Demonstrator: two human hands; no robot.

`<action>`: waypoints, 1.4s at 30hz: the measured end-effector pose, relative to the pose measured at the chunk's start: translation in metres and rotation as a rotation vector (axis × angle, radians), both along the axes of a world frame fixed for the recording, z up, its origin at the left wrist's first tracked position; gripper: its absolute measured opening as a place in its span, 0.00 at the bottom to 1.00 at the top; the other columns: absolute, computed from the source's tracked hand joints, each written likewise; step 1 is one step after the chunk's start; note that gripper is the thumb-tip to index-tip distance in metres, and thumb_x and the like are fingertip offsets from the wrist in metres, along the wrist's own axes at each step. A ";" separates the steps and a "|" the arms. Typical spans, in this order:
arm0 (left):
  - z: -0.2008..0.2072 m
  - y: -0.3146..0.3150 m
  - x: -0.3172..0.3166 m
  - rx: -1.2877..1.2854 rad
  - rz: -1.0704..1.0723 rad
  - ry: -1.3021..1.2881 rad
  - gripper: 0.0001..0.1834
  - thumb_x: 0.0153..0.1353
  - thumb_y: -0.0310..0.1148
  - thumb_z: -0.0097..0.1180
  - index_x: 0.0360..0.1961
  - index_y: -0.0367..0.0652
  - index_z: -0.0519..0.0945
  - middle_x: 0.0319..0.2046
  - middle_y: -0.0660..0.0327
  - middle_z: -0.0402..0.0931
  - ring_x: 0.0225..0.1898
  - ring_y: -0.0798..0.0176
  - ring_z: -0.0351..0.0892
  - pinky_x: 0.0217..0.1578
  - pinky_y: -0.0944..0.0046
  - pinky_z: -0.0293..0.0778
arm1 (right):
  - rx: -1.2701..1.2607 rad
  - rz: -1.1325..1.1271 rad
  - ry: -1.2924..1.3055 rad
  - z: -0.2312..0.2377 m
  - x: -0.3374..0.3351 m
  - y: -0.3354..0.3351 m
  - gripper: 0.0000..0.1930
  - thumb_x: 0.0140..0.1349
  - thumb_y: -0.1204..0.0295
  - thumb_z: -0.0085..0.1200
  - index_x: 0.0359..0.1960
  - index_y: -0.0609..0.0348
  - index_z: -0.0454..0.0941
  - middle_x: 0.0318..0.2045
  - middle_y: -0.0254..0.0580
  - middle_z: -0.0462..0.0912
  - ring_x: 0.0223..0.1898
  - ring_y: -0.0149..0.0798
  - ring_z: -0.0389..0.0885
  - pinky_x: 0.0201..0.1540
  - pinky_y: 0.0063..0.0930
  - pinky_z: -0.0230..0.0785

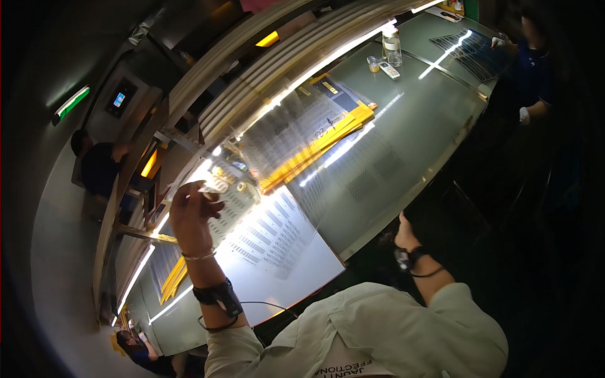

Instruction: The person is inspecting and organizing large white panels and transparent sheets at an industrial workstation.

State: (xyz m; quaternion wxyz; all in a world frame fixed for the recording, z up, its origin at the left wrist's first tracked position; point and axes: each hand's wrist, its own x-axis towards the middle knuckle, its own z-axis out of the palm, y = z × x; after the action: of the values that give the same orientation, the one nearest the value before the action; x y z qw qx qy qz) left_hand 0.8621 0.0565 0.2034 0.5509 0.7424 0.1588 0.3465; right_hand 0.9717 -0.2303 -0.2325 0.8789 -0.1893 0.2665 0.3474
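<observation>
My left hand [194,215] is raised over the far left part of the lit table, its fingers loosely bent and apart. Beyond its fingertips are small rolls and other pale items [220,179], blurred by glare. Below it lies a large white sheet [287,252] with rows of dark print. A smaller printed sheet [234,211] lies beside it, partly behind my hand. Off the table's near edge, my right hand [406,234] hangs in the air, fingers stretched out and nothing visible in it. Each wrist wears a black strapped device.
Dark films with yellow edge strips [321,142] lie along the back of the glass table [353,214]. A bottle [392,47], a small cup [373,64] and a white remote-like device [389,70] stand farther right. Shelving [189,113] runs behind. Other people work around the room.
</observation>
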 end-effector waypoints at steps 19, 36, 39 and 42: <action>-0.111 0.078 -0.093 -0.367 0.407 0.023 0.16 0.54 0.27 0.51 0.46 0.40 0.69 0.38 0.54 0.75 0.34 0.57 0.77 0.29 0.68 0.73 | -0.375 -0.221 -1.081 0.262 0.055 0.063 0.06 0.59 0.74 0.45 0.31 0.63 0.72 0.23 0.37 0.76 0.25 0.30 0.76 0.31 0.19 0.71; -0.070 -0.032 0.079 0.729 -0.416 0.302 0.39 0.36 0.39 0.69 0.52 0.41 0.66 0.51 0.50 0.65 0.52 0.54 0.64 0.52 0.60 0.60 | -0.795 0.264 -1.987 0.312 0.047 0.052 0.05 0.59 0.74 0.44 0.33 0.61 0.71 0.22 0.39 0.77 0.18 0.30 0.78 0.20 0.20 0.68; -0.077 -0.037 0.091 0.217 -0.703 0.497 0.13 0.44 0.34 0.64 0.29 0.36 0.80 0.26 0.55 0.79 0.27 0.66 0.78 0.33 0.67 0.73 | -0.918 0.339 -1.874 0.340 0.047 0.047 0.07 0.58 0.71 0.47 0.36 0.59 0.72 0.23 0.40 0.78 0.22 0.32 0.78 0.26 0.23 0.69; -0.085 -0.032 0.090 0.040 -0.651 0.373 0.10 0.48 0.30 0.61 0.27 0.32 0.79 0.23 0.57 0.78 0.22 0.71 0.77 0.27 0.72 0.73 | -1.087 0.401 -1.930 0.328 0.068 0.007 0.10 0.55 0.72 0.52 0.38 0.60 0.71 0.22 0.39 0.78 0.26 0.31 0.78 0.32 0.23 0.69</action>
State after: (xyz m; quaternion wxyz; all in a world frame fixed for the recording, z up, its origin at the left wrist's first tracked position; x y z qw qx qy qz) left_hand 0.9525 0.0247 0.1188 0.5791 0.8151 0.0051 0.0149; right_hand 1.0396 -0.2229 0.0960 0.4466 -0.7761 -0.4444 0.0282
